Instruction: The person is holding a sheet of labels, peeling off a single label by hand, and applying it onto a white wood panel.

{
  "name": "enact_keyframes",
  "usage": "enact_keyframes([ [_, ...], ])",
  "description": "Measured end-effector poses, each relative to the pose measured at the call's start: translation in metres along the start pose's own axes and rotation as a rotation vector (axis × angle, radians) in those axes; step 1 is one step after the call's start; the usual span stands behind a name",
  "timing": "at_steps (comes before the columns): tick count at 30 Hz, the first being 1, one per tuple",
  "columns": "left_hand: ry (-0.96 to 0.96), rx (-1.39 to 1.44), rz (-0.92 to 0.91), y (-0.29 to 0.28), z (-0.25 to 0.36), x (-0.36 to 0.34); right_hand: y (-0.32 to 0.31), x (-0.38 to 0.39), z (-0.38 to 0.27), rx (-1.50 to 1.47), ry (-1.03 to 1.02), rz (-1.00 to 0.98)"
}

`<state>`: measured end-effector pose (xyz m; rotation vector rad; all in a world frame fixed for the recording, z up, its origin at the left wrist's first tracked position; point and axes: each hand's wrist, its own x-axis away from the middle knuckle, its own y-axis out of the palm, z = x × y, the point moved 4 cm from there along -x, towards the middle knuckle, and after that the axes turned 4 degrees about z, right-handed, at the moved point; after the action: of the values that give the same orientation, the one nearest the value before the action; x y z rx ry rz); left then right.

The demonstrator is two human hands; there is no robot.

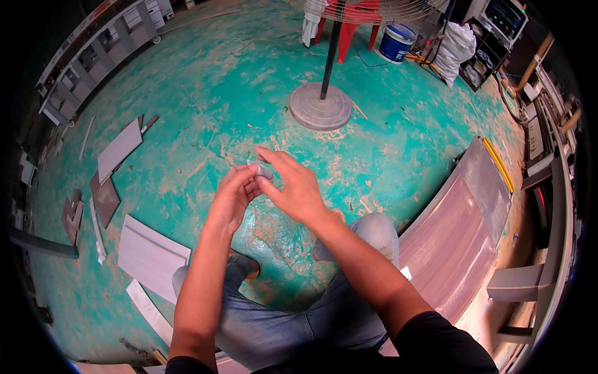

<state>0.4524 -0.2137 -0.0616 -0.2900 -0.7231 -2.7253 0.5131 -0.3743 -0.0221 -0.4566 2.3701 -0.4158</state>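
Observation:
In front of my knees, my two hands meet above the green floor. My left hand (235,194) is closed, pinching a small pale grey piece (264,172) between thumb and fingers. The piece looks like something rolled or folded; its exact kind is too small to make out. My right hand (295,189) curves around the piece's other side, its fingers stretched out and apart from the thumb. The thumb tip comes close to the piece's lower edge; whether it touches, I cannot tell.
Grey boards (152,254) lie at my left, with offcuts (119,149) farther off. Brownish panels (445,249) are at my right. Ahead stands a fan's round base (320,106), with a red stool (349,32), blue bucket (397,43) and white sack (455,53) behind.

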Motion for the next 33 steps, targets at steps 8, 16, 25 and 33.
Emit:
enact_keyframes([
  [8, 0.366, -0.261, 0.176, 0.000, 0.010, 0.001, -0.002, -0.006, -0.001, 0.005, -0.092, 0.078],
  [16, 0.537, -0.483, 0.191, 0.025, 0.025, 0.015, 0.003, -0.001, 0.016, -0.323, 0.195, 0.097],
  [25, 0.421, -0.278, 0.113, 0.012, 0.018, 0.005, 0.015, 0.001, 0.043, -0.848, 0.454, 0.072],
  [33, 0.444, -0.281, 0.126, 0.005, 0.017, 0.004, 0.013, 0.000, 0.037, -0.758, 0.540, -0.063],
])
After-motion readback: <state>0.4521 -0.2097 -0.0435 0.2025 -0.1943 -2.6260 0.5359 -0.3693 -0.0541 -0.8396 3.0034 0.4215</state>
